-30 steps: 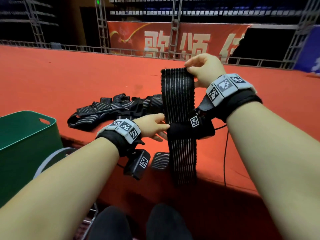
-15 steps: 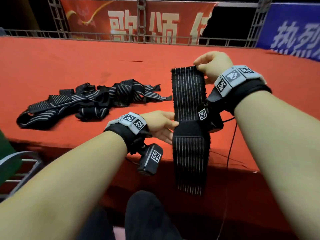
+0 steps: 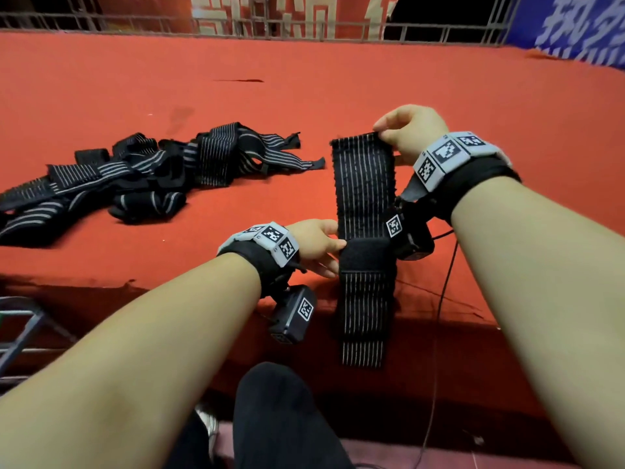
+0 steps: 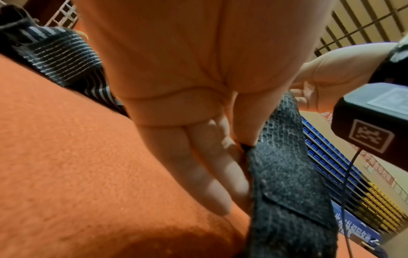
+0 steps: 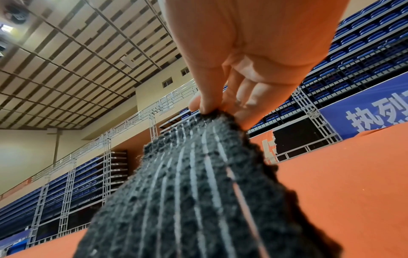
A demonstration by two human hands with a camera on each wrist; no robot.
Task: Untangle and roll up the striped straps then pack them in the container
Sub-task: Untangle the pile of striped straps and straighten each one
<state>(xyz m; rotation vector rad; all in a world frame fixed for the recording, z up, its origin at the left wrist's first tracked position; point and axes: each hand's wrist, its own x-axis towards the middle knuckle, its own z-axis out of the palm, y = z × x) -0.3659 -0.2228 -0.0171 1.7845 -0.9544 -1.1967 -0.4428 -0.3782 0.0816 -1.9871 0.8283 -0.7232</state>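
One black strap with thin white stripes [image 3: 363,194] hangs stretched upright over the red table's front edge. My right hand [image 3: 385,138] pinches its top end between thumb and fingers [image 5: 206,103]. My left hand [image 3: 334,253] pinches the strap's left edge at the plain black fastener patch [image 3: 367,253], thumb on top, fingers [image 4: 212,167] straight behind it. The strap's lower end [image 3: 362,333] dangles below the table edge. A tangled heap of more striped straps [image 3: 145,177] lies on the table to the left. No container is in view.
The red felt table [image 3: 304,96] stretches far back to a metal railing [image 3: 304,32] and banners. A metal chair frame [image 3: 20,330] shows at lower left. A thin cable [image 3: 439,299] hangs from my right wrist. My dark-clothed knee [image 3: 277,418] is below the table edge.
The head view has swung right and down, so the green container at left has left the picture. Both hands keep the same hold on the strap, now held slightly lower over the table.
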